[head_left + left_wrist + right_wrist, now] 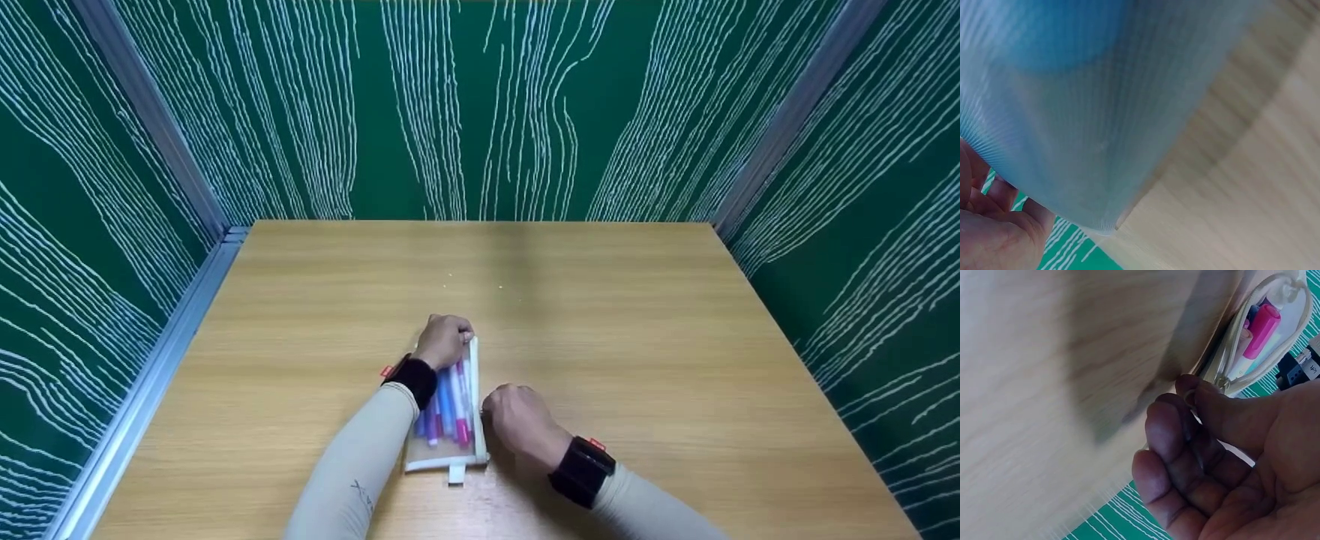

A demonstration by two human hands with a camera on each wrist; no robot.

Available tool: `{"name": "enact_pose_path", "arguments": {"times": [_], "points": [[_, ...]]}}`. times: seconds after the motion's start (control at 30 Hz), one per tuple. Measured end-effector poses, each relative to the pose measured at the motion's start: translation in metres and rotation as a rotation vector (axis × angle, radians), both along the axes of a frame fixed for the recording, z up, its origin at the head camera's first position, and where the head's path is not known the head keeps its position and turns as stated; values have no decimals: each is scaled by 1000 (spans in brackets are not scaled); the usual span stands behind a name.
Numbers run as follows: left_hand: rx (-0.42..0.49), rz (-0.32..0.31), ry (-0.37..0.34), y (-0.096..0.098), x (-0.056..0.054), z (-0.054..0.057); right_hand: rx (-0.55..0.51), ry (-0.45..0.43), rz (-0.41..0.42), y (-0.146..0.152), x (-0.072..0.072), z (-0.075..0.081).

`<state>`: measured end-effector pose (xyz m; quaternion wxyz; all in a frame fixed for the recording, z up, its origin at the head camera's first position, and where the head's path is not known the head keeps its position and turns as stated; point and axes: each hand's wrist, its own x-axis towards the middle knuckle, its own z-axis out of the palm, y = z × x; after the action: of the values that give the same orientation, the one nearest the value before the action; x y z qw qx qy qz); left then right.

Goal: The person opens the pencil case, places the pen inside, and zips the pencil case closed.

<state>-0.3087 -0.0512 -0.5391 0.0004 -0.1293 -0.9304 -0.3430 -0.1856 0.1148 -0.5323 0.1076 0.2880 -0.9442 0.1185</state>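
A see-through zippered pencil pouch with a pale trim lies on the table, several coloured marker pens showing inside. At its far end my left hand grips the top corner by the zip edge. The left wrist view has the pouch's clear mesh side close up, with curled fingers of that hand beside it. My right hand is at the pouch's right side, thumb and forefinger pinching the zipper pull. Beyond the slider the zip gapes, and a pink-capped marker shows in the opening.
The wooden table carries a few tiny white specks past the pouch. Green panels with white wavy lines enclose its back and sides, with metal posts at the corners. A white fabric tab sticks out from the pouch's near end.
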Motion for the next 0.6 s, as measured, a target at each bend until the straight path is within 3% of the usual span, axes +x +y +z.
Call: {"name": "enact_pose_path", "arguments": {"times": [0.37,0.6], "points": [[7,15,-22,1,-1,-2,15,23,35,2,3,0],[-43,9,-23,0,-3,0,-77,15,93,6,2,-1]]}}
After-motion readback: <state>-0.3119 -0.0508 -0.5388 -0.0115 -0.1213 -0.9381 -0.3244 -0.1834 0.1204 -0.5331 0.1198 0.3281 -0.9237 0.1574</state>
